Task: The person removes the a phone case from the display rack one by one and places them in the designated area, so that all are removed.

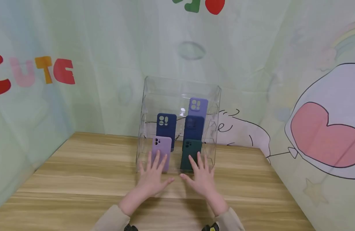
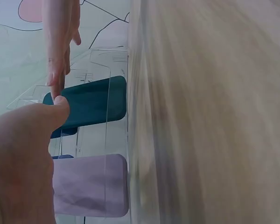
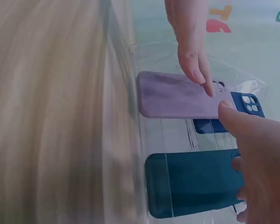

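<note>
A clear tiered acrylic rack (image 1: 163,102) stands on the wooden table, with several phone cases upright in it. My left hand (image 1: 152,179), fingers spread, is in front of the lilac phone case (image 1: 163,144) on the lowest tier. The right hand (image 1: 203,179), also spread, is before the dark green phone case (image 1: 194,146) beside it. Neither hand grips anything; whether fingertips touch the cases or rack, I cannot tell. Behind the lilac one stands a navy phone case (image 1: 167,130). Another navy phone case (image 1: 194,131) and a purple phone case (image 1: 201,107) rise behind the green one.
The wood-grain table (image 1: 79,179) extends to both sides and in front of the rack. A pale printed curtain (image 1: 108,48) hangs behind and along the sides, with coloured letters at the left and a balloon drawing (image 1: 324,128) at the right.
</note>
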Tool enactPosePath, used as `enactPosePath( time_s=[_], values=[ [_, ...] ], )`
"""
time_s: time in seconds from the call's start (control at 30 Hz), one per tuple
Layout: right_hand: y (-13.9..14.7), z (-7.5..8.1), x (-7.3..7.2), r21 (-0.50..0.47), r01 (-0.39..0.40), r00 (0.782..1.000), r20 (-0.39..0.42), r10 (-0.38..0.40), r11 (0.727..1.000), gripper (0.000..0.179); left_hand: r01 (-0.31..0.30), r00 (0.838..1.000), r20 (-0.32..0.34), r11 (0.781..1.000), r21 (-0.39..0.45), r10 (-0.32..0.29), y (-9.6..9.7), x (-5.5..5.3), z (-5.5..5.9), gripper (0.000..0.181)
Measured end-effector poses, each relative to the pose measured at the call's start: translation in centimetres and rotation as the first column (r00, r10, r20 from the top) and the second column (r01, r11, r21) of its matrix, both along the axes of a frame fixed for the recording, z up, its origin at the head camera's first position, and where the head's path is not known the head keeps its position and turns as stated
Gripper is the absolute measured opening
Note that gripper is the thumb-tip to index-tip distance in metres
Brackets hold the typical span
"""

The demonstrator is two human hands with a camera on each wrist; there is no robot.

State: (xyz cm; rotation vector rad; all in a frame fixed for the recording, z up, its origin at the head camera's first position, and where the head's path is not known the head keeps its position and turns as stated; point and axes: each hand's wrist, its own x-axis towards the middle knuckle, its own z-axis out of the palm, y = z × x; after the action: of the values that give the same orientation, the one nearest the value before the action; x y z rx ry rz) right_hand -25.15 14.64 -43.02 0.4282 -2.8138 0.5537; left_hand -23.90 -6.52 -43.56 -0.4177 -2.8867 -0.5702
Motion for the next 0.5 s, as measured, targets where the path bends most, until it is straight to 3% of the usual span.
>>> enactPosePath(
  time_s=[0.27, 0.5],
  values=[
    [1.2, 1.3, -0.3, -0.067, 0.044, 0.998, -0.035, -0.046, 0.997, 0.077, -0.014, 0.995, -0.1, 0.997, 0.07, 0.021, 0.0, -0.8, 0.3, 0.089],
    [2.5, 2.5, -0.9, -0.214, 0.036, 0.983, -0.168, -0.074, 0.976, 0.061, -0.065, 0.973, -0.205, 0.977, 0.204, 0.108, 0.1, -1.8, 1.4, 0.077]
  ],
)
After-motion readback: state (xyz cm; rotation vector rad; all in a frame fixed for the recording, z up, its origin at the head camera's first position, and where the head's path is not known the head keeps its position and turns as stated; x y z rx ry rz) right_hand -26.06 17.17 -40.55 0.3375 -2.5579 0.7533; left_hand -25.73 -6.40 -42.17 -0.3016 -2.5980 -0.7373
